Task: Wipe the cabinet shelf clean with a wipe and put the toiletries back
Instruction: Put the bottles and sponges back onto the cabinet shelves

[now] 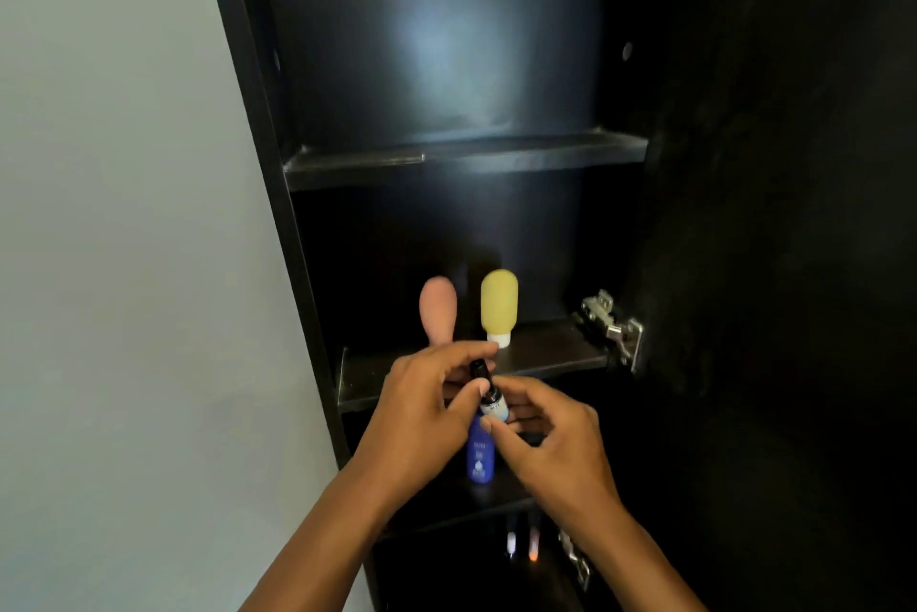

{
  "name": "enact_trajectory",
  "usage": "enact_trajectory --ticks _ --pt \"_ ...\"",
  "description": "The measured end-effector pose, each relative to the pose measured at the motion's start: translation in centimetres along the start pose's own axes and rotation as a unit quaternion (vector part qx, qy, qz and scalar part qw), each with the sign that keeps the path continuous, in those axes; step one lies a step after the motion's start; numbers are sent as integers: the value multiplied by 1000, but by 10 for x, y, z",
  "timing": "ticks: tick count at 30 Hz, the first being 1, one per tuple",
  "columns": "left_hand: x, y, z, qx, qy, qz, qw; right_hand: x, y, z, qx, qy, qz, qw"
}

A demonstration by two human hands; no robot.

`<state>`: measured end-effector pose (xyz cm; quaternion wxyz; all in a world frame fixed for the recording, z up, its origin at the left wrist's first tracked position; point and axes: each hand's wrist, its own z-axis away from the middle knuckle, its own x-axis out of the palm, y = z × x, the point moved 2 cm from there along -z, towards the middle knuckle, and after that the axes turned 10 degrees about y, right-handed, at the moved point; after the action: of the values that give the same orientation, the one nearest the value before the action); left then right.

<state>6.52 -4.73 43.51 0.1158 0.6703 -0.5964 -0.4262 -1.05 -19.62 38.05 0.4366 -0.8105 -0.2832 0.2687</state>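
Up close, both hands meet in front of the middle shelf (556, 353) of the dark cabinet (278, 195). Left hand (422, 405) and right hand (551, 438) each pinch a small dark vial (491, 400), the left near its black cap, the right at its labelled body. On that shelf behind them stand a pink bottle (437, 309) and a yellow bottle (499, 304), cap down, just beside each other. A blue bottle (480, 455) stands on the shelf below, partly hidden by the hands.

labels on small bottle (492, 405), blue bottle (480, 457) unreadable
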Motion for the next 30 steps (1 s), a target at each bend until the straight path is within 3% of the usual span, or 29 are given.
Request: enact_trajectory --ticks 4,9,13,18,30 --pt "-29 56 -32 105 76 26 991 -17 -57 -30 -68 75 -30 994" --pt "-50 109 -81 219 185 -107 952 -35 -114 -91 -156 188 -60 968" --pt "-46 112 -121 218 150 -239 934 -44 -150 -140 -173 223 -46 958" --pt "-45 99 -139 214 114 -305 921 -43 -170 -188 -164 235 44 957" --pt "-44 91 -139 232 112 -321 911 -36 -169 -214 -90 210 222 948"
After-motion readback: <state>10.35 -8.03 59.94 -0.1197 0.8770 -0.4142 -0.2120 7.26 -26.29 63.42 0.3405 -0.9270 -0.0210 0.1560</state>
